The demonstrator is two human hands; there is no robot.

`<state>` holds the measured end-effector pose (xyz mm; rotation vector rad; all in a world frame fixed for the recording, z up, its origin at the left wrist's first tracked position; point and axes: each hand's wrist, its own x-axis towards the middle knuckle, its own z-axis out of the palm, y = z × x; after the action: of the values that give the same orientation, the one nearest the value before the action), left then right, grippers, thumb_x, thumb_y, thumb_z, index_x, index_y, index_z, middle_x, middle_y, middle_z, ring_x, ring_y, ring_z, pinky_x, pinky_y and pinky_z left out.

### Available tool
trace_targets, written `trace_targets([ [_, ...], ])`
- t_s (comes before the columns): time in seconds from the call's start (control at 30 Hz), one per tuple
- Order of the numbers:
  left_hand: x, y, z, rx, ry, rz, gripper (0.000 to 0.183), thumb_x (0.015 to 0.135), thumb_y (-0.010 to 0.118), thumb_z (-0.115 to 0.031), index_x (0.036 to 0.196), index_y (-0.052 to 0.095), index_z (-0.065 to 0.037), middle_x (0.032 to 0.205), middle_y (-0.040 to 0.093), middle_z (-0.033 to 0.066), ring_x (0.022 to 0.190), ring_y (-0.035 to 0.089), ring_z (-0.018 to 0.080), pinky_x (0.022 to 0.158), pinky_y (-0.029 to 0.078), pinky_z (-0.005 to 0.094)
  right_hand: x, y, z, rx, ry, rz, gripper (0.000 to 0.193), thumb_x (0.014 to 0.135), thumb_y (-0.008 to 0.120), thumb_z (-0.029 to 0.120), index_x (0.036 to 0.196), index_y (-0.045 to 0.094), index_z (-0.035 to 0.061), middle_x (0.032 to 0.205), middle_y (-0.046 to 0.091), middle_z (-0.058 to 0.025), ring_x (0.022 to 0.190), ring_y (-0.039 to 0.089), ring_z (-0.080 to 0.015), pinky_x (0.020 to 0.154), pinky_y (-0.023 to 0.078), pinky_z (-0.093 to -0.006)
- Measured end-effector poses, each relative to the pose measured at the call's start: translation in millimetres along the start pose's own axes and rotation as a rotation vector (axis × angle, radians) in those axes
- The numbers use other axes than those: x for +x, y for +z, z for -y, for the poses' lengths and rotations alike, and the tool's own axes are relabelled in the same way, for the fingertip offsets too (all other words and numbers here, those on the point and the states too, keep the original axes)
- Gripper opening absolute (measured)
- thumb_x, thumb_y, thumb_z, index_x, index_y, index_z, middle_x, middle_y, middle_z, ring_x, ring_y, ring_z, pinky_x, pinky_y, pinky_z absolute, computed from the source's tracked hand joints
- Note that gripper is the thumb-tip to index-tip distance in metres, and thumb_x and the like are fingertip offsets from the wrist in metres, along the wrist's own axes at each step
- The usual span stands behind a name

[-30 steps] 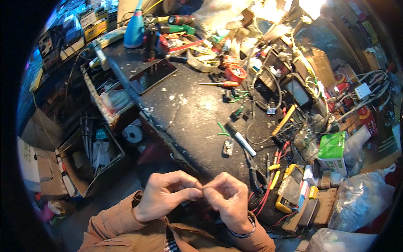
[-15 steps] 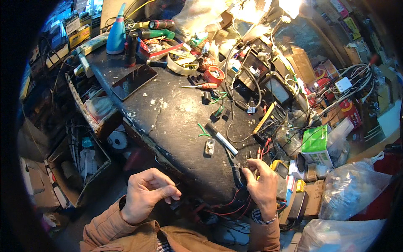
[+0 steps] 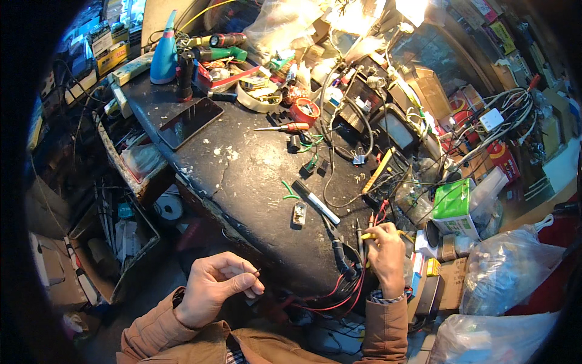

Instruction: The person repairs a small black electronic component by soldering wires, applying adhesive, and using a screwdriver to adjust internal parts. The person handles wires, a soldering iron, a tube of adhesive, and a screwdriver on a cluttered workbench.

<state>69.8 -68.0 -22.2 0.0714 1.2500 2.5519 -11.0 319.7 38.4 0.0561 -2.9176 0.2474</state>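
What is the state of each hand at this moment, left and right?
Left hand: closed, pinching a small dark piece between thumb and fingertips.
Right hand: closed on a yellow handle; whether it is lifted cannot be told.

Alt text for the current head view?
A person's left hand pinches a tiny dark piece beside a cluttered black workbench; the right hand is at a yellow item. A red-handled screwdriver lies farther back.

Your left hand points inward, thumb and index finger pinched at the tips, your left forearm slanting. Well apart, your right hand sits farther forward, fingers bent (palm hidden), your right forearm nearly straight ahead.
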Motion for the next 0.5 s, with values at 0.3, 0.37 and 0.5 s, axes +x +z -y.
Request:
trace_targets([
  [0.3, 5, 0, 5, 0.027, -0.022, -0.023, 0.010, 0.105, 0.077, -0.009, 0.107, 0.074, 0.001, 0.111, 0.081, 0.0231, 0.091, 0.080, 0.0226, 0.078, 0.065, 0.0331, -14, -33, 24, 0.512, 0.055, -0.758, 0.020, 0.100, 0.063, -0.009, 0.118, 0.070, -0.0031, 0.119, 0.071, -0.0160, 0.096, 0.074, -0.0236, 0.087, 0.063, -0.0347],
  [0.37, 6, 2, 3, 0.022, -0.038, 0.013, 0.013, 0.107, 0.075, -0.008, 0.113, 0.075, 0.003, 0.126, 0.078, 0.0236, 0.095, 0.079, 0.0195, 0.084, 0.065, 0.0319, -27, -35, 44, 0.819, -0.017, -0.687, 0.020, 0.099, 0.061, -0.012, 0.114, 0.069, -0.0021, 0.123, 0.069, -0.0182, 0.095, 0.075, -0.0244, 0.088, 0.064, -0.0364],
  [0.5, 7, 7, 2, -0.029, -0.045, 0.082, 0.015, 0.108, 0.073, -0.005, 0.117, 0.076, 0.006, 0.147, 0.069, 0.0262, 0.100, 0.078, 0.0182, 0.091, 0.066, 0.0327, -62, -11, 105, 0.997, -0.097, -0.312, 0.015, 0.098, 0.074, -0.008, 0.103, 0.063, 0.0008, 0.114, 0.069, -0.0173, 0.096, 0.073, -0.0205, 0.090, 0.064, -0.0345],
])
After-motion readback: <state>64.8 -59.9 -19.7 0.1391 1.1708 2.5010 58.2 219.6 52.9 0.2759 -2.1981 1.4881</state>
